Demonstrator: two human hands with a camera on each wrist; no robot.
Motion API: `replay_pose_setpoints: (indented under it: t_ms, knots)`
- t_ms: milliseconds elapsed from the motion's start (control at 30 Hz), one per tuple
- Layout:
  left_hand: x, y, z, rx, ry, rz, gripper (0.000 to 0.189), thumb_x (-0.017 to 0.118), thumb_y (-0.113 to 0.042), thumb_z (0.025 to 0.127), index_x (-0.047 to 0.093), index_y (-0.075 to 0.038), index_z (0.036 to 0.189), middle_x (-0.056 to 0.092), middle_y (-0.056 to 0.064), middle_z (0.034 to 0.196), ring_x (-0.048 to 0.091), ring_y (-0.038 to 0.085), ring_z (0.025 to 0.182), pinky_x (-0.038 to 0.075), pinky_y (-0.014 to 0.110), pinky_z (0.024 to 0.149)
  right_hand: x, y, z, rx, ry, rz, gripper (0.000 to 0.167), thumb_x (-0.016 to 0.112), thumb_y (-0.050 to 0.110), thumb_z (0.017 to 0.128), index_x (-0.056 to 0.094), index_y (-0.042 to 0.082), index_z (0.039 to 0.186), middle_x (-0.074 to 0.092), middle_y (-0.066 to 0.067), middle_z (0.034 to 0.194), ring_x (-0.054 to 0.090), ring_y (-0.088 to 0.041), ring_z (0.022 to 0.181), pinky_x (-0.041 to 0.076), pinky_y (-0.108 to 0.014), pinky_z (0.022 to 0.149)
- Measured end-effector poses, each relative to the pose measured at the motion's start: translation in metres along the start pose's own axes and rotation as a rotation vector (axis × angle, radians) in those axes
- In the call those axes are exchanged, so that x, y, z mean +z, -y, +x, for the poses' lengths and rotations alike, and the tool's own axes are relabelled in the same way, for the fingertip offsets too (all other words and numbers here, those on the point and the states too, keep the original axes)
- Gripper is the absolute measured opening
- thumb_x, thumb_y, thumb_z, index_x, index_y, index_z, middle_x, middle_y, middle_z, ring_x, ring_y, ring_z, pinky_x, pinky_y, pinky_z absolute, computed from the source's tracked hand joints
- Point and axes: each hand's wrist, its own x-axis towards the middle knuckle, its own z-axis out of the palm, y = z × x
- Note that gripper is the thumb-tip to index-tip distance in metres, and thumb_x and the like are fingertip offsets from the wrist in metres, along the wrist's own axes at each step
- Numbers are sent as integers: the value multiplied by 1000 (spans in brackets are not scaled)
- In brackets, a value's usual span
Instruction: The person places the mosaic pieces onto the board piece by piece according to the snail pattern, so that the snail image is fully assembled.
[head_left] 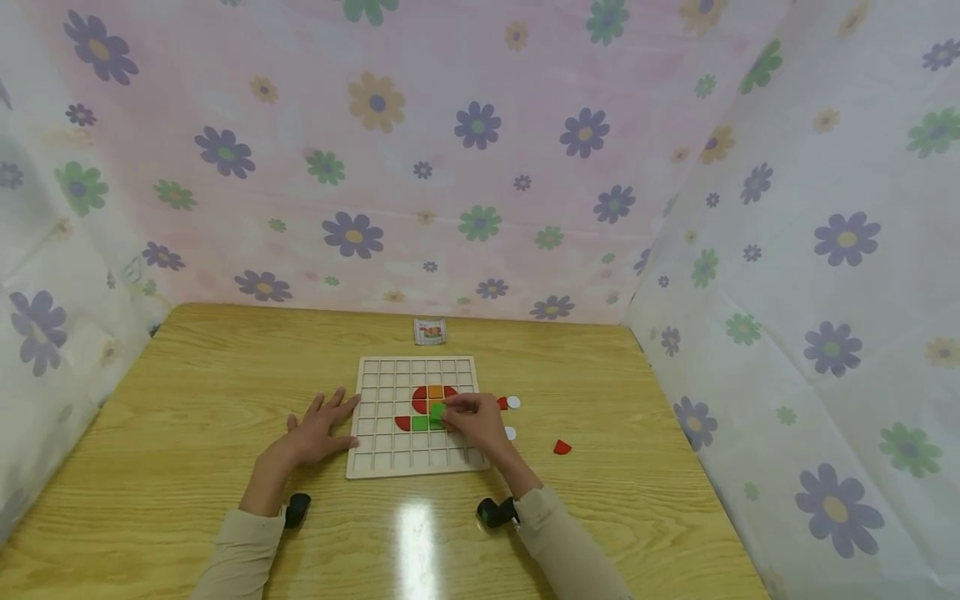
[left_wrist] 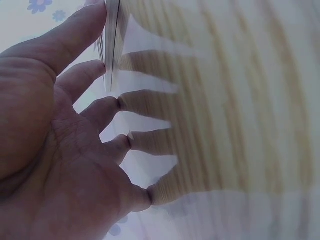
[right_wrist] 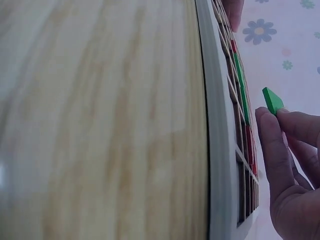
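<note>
A pale wooden grid board (head_left: 381, 460) lies on the table. Red, orange and green pieces sit in its middle cells, among them a red quarter-round (head_left: 403, 423) beside a green square (head_left: 420, 423). My right hand (head_left: 480, 423) pinches a green tile (right_wrist: 272, 101) between thumb and fingertips. In the right wrist view this tile is tilted and held apart from the board. My left hand (head_left: 313, 437) rests on the table with its fingers spread, and fingertips touch the board's left edge. Part of the board's right side is hidden under my right hand.
A small printed card (head_left: 430, 332) lies behind the board. To the right are a red quarter piece (head_left: 562, 447), another red piece (head_left: 502, 403) and white round pieces (head_left: 513, 402). Flower-patterned sheets (head_left: 480, 167) stand around the wooden table (head_left: 630, 517).
</note>
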Motion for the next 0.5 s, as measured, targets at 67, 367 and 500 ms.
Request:
replay_pose_setpoints:
  t_ms: [67,367,500]
  knots:
    - [0,0,0,-2,0,-2,77,72,-27,96,33,-4,158,12,30,166,-2,59,149,-3,87,102,2,-1,1,4,1,6,18,74,2,91,76,-7,107,76,-18,97,75,-18,79,62,-29,72]
    - [-1,-1,0,5,5,-2,78,72,-29,96,34,-3,158,13,31,165,1,60,148,-1,88,101,14,1,5,-39,-10,-62,15,76,4,90,78,-3,104,77,-16,98,72,-11,78,59,-23,70]
    - [-1,0,0,7,5,-4,77,71,-29,96,33,-3,158,13,31,165,1,60,148,-1,88,101,21,15,5,-50,-15,-97,15,75,3,89,76,-6,101,75,-19,94,69,-11,76,56,-21,68]
